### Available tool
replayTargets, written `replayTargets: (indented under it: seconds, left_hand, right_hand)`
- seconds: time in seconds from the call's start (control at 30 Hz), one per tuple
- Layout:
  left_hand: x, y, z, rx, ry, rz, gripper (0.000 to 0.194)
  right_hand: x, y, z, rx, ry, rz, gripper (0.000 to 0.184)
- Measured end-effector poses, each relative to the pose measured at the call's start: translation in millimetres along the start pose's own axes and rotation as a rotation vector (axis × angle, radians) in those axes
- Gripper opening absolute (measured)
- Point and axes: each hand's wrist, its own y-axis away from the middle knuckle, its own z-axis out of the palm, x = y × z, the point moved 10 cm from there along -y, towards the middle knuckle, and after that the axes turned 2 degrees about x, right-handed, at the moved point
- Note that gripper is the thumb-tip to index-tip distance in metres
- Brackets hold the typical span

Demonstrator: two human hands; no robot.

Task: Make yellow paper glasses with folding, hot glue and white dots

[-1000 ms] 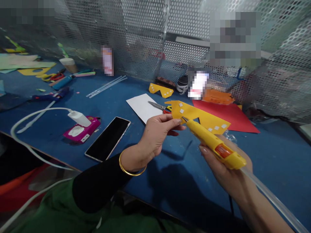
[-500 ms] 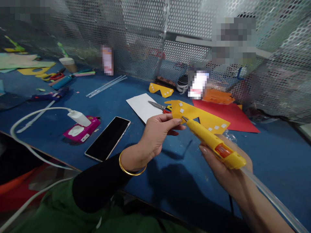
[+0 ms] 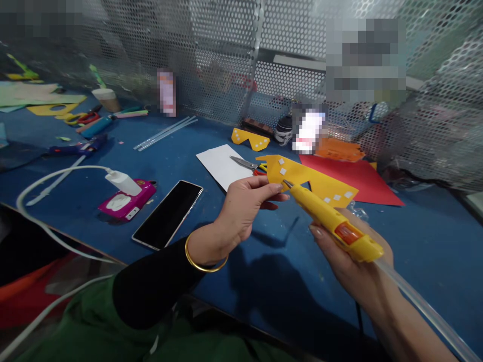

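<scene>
A person's left hand (image 3: 239, 208) pinches a yellow paper mask (image 3: 296, 173) by its lower left corner, thumb against fingers, while the right hand (image 3: 350, 266) wraps a yellow glue gun (image 3: 320, 208) from below, its trigger finger out of sight. The mask hangs in the air over a blue table (image 3: 422, 251), in front of a sheet of red paper (image 3: 373, 185) and just beside a pair of scissors (image 3: 244, 163). It looks light and thin, likely stiff enough to hold its shape from one corner, yet apt to bend or crease under a hard squeeze. It hardly seems slippery; a gentle pinch along the plain rim, clear of the decorations and of the gun's metal nozzle (image 3: 288, 184), looks the safest hold, and the narrow strip at its upper left appears the easiest part to tear. The nozzle points at the lower edge, close by the thumb; whether it touches the paper cannot be told. The mask is a flat, bright yellow band with angled ends, tilted down to the right, with a notch in its lower edge partly hidden by the gun. Small white squares (image 3: 348, 194) dot both ends, two visible at left and three at right. Beyond it sits a smaller yellow cutout (image 3: 258, 143) of similar shape, also dotted white.
</scene>
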Motion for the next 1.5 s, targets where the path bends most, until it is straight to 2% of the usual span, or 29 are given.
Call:
replayTargets:
  seconds: [0.23, 0.37, 0.53, 0.97, 1.2, 1.4, 1.5]
  left_hand:
    - [0.2, -0.7, -0.1, 0.0, -0.009, 0.003, 0.003]
    - [-0.4, -0.3, -0.8, 0.005, -0.02, 0.004, 0.004]
    - [-0.8, -0.5, -0.5, 0.004, -0.009, 0.0, 0.002]
    - [-0.8, -1.0, 0.2, -0.005, -0.004, 0.003, 0.004]
    - [-1.0, -0.5, -0.2, 0.001, -0.005, 0.004, 0.003]
    - [-0.9, -0.6, -0.3, 0.0, -0.013, 0.003, 0.003]
    - [-0.7, -1.0, 0.1, -0.006, -0.004, 0.008, 0.003]
  right_hand:
    - [2.0, 1.3, -2.1, 0.037, 0.004, 0.026, 0.024]
    - [0.8, 0.7, 0.2, 0.012, -0.011, 0.0, 0.026]
    - [0.8, 1.9, -2.0, 0.031, -0.009, 0.059, 0.023]
    - [4.9, -1.0, 1.8, -0.016, 0.004, -0.025, 0.031]
    - [2.6, -0.8, 0.3, 0.004, 0.009, -0.044, 0.027]
    - [1.1, 0.6, -1.4, 0.016, 0.014, 0.02, 0.021]
    - [-1.0, -0.1, -1.3, 0.009, 0.005, -0.004, 0.021]
